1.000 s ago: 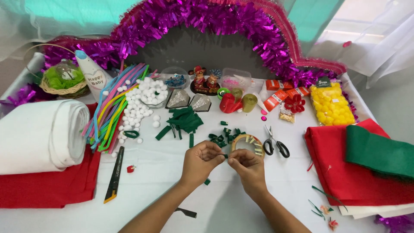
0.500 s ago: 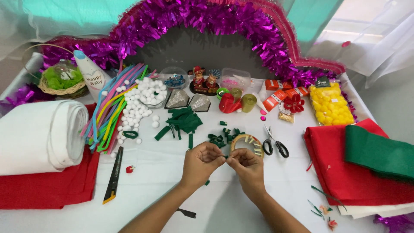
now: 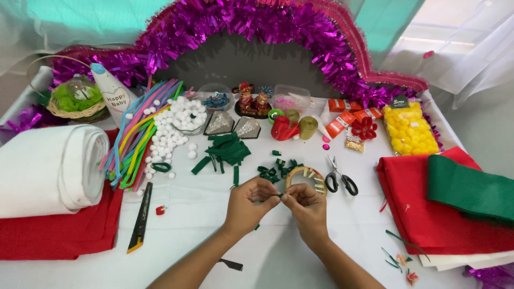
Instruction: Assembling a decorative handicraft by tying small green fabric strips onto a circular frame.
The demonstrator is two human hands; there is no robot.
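Observation:
My left hand (image 3: 250, 206) and my right hand (image 3: 305, 206) meet at the fingertips over the white table (image 3: 187, 235). Together they pinch a small dark green felt piece (image 3: 278, 196). Just beyond my right hand lies a small cardboard ring (image 3: 306, 178) with tabs on it. Several folded green felt bits (image 3: 274, 169) lie next to the ring, and a heap of green felt strips (image 3: 225, 151) sits farther back left. Black-handled scissors (image 3: 339, 177) rest to the right of the ring.
A white felt roll (image 3: 51, 168) on red felt (image 3: 59, 233) fills the left; red and green felt (image 3: 450, 200) lie at right. A utility knife (image 3: 141, 217), pipe cleaners (image 3: 136, 139), white pom-poms (image 3: 174, 131), yellow pom-poms (image 3: 409, 128) and purple tinsel (image 3: 257, 24) surround the work spot.
Both hands stay together at the same spot; the fingers have shifted slightly on the green piece. Nothing else on the table has moved.

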